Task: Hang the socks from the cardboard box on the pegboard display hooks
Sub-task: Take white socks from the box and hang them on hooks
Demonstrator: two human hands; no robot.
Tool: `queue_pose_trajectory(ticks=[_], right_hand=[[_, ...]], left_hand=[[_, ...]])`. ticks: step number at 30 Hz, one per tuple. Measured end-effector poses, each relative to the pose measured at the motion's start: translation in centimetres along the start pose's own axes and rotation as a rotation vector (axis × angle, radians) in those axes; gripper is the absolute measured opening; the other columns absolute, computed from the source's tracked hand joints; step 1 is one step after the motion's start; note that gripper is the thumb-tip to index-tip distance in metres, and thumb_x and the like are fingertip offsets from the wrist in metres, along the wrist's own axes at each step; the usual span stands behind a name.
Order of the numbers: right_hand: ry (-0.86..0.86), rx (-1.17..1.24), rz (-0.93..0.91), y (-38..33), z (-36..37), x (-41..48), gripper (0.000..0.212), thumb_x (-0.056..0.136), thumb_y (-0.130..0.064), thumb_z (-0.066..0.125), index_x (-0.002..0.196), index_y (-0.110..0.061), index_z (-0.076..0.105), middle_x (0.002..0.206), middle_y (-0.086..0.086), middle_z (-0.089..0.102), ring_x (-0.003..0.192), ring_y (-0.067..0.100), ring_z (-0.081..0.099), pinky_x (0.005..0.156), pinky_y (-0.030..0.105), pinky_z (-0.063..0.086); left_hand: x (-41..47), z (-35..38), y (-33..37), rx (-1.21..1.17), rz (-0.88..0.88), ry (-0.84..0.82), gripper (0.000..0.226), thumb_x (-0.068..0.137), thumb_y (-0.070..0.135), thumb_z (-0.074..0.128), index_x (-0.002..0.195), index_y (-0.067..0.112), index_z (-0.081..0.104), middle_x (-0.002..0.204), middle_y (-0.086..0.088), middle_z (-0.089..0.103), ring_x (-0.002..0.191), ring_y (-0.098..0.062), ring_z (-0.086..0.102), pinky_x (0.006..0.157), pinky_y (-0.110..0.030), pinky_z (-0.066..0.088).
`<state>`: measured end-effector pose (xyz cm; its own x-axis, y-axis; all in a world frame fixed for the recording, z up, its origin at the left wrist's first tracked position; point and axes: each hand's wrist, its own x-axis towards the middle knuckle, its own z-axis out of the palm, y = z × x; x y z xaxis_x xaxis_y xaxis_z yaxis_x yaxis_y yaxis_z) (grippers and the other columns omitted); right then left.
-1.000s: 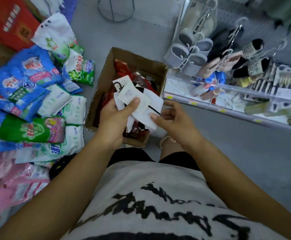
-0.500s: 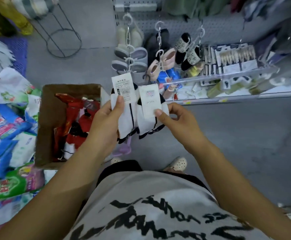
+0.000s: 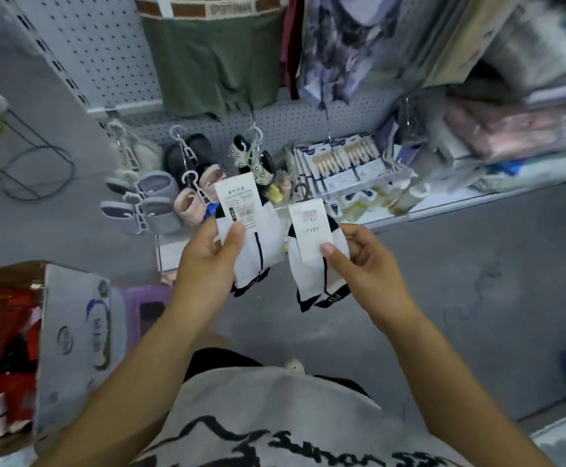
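the left hand [image 3: 207, 261] is pinching the first sock pair [image 3: 261, 244], thumb pressing on its left label [image 3: 238, 200] and fingers curling behind. the right hand [image 3: 366, 264] is pinching the second sock pair [image 3: 312, 281] the same way on its right label [image 3: 308, 227]. both pairs are hanging in the air below and in front of the pegboard [image 3: 106, 45], just apart from each other. the cardboard box [image 3: 5, 274] is sitting well below and left of the pegboard. the socks are looking light, soft and floppy, so the stiffer label end is seeming the surest place to hold. each pair's long axis is running roughly upright, label end pointing up toward the pegboard, dark toes pointing down.
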<state>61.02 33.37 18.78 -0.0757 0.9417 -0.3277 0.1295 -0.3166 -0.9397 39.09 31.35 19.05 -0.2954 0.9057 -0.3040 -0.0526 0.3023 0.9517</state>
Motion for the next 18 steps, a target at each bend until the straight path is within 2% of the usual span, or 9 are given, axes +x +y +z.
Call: queue_pose_trajectory(ticks=[2,4,7,8,10,12,14,15,18], right_hand=[[0.018,0.012,-0.031,-1.2,-1.6,1.0,0.02,0.095,-0.017,0.067,0.114,-0.016,0.063,0.101,-0.004,0.078,0.096,0.012,0.074,0.075,0.025,0.057],[0.038,0.023,-0.062,-2.6,-2.7,2.5,0.014,0.095,-0.016,0.068,0.109,-0.016,0.064,0.097,-0.004,0.079,0.092,0.012,0.075,0.072,0.023,0.056],[0.083,0.046,-0.111,-4.9,-3.3,5.0,0.016,0.094,-0.018,0.069,0.107,-0.011,0.063,0.099,-0.001,0.079,0.096,0.019,0.074,0.085,0.039,0.058],[0.097,0.06,-0.123,-5.7,-3.5,5.9,0.017,0.094,-0.018,0.069,0.107,-0.011,0.062,0.099,0.0,0.079,0.098,0.022,0.074,0.09,0.045,0.057],[0.113,0.086,-0.149,-7.4,-3.9,7.8,0.014,0.094,-0.018,0.07,0.105,-0.013,0.063,0.096,0.002,0.079,0.095,0.025,0.073,0.091,0.051,0.056],[0.123,0.096,-0.186,-9.2,-4.3,9.8,0.011,0.093,-0.017,0.069,0.103,-0.013,0.064,0.093,0.003,0.079,0.088,0.023,0.073,0.085,0.048,0.056],[0.132,0.113,-0.215,-11.1,-4.7,11.9,0.01,0.093,-0.017,0.069,0.101,-0.012,0.064,0.092,0.003,0.079,0.085,0.017,0.073,0.08,0.04,0.057],[0.135,0.127,-0.229,-12.1,-4.9,13.0,0.008,0.094,-0.017,0.068,0.1,-0.013,0.064,0.092,0.002,0.079,0.084,0.016,0.073,0.077,0.035,0.056],[0.134,0.163,-0.274,-15.2,-5.2,16.4,0.01,0.095,-0.017,0.066,0.102,-0.01,0.064,0.088,0.0,0.078,0.078,0.013,0.072,0.066,0.024,0.053]], left_hand=[[0.7,2.0,1.9,0.042,0.054,-0.017,0.016,0.103,0.031,0.056,0.111,0.036,0.07,0.106,0.006,0.078,0.098,-0.027,0.073,0.093,-0.061,0.054],[1.7,3.5,4.0,0.043,0.093,-0.037,0.017,0.104,0.029,0.057,0.114,0.029,0.07,0.108,0.006,0.078,0.102,-0.023,0.073,0.098,-0.054,0.054],[3.7,5.0,7.0,0.025,0.133,-0.027,0.021,0.101,0.026,0.061,0.12,0.019,0.07,0.109,0.014,0.077,0.103,-0.008,0.072,0.099,-0.04,0.054],[4.5,5.5,7.9,0.013,0.143,-0.016,0.02,0.099,0.026,0.064,0.117,0.02,0.071,0.108,0.014,0.077,0.103,-0.009,0.072,0.099,-0.041,0.054],[6.5,6.3,9.5,-0.017,0.139,0.006,0.016,0.095,0.031,0.071,0.11,0.026,0.073,0.106,0.011,0.078,0.102,-0.014,0.074,0.098,-0.05,0.056],[8.9,7.5,11.2,-0.066,0.116,0.001,0.02,0.085,0.042,0.077,0.103,0.034,0.075,0.108,0.011,0.078,0.104,-0.024,0.074,0.098,-0.06,0.053],[11.7,8.9,13.1,-0.166,0.07,-0.029,0.025,0.076,0.048,0.077,0.1,0.04,0.077,0.113,0.008,0.077,0.11,-0.028,0.071,0.103,-0.062,0.048],[13.0,9.5,14.2,-0.221,0.059,-0.07,0.026,0.078,0.045,0.076,0.103,0.038,0.077,0.117,0.003,0.076,0.114,-0.027,0.07,0.106,-0.06,0.046],[17.2,11.1,17.1,-0.388,0.021,-0.195,0.03,0.097,0.022,0.063,0.126,0.015,0.065,0.125,-0.013,0.072,0.119,-0.031,0.067,0.109,-0.055,0.044]])
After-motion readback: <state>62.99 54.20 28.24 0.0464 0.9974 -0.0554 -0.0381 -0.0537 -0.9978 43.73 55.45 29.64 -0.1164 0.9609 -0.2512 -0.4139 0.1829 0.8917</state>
